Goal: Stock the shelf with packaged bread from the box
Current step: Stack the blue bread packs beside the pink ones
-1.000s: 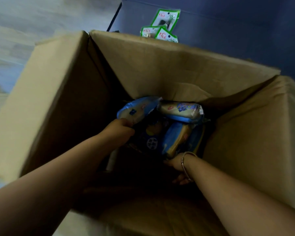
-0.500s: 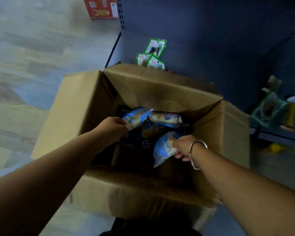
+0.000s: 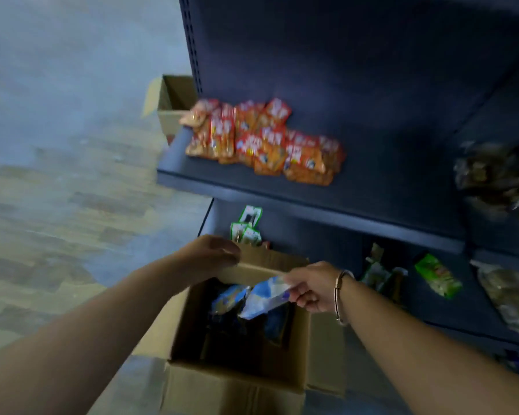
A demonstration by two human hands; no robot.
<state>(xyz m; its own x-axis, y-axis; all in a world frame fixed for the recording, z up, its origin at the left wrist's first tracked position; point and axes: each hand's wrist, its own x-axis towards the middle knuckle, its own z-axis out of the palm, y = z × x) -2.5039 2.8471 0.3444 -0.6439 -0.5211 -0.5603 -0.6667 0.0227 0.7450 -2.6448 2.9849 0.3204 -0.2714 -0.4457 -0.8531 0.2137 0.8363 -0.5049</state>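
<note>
An open cardboard box [image 3: 237, 375] stands on the floor in front of a dark blue shelf unit [image 3: 372, 187]. Inside it lie blue-and-white bread packs [image 3: 226, 299], dim and partly hidden. My right hand [image 3: 310, 287], with a bangle on the wrist, is shut on one blue-and-white bread pack [image 3: 264, 298] and holds it above the box opening. My left hand [image 3: 210, 256] hovers with curled fingers at the box's far flap. Motion blur hides whether it grips anything.
Red-orange snack packs [image 3: 264, 142] are piled on the middle shelf. Green packs [image 3: 246, 226] lie on the bottom shelf behind the box, with more green packs [image 3: 438, 275] to the right. Bagged goods [image 3: 498, 178] fill the right side. A second cardboard box [image 3: 174, 100] stands behind the shelf end.
My view has lifted from inside the box up to the shelves. My right hand has raised a bread pack out of the box. My left hand has risen to the box's far flap.
</note>
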